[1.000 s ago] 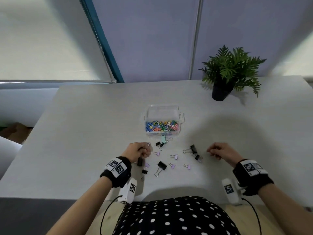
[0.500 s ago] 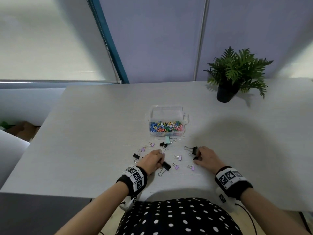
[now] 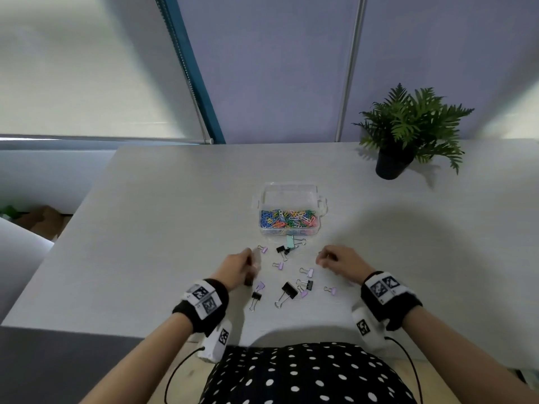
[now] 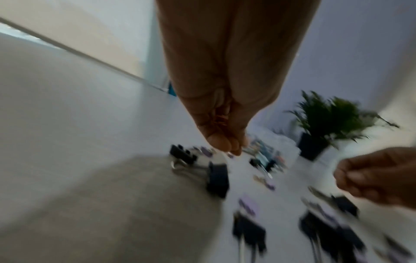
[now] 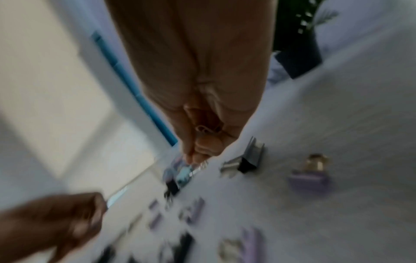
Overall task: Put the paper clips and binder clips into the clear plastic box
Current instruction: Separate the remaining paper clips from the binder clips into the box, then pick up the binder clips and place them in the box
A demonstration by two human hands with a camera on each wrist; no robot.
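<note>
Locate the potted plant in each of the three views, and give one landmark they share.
Head: potted plant stands at the table's far right, beyond and right of the clear plastic box.
Left wrist: right of centre, blurred, behind the scattered clips.
Right wrist: top right corner, cut off by the frame's top edge.
Shared landmark: the blue vertical strip on the wall.

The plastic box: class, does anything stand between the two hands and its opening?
Nothing visible blocks the way. The plastic box stands open with its lid tipped back. Only low binder clips lie on the table between the left hand, the right hand and the box.
</note>
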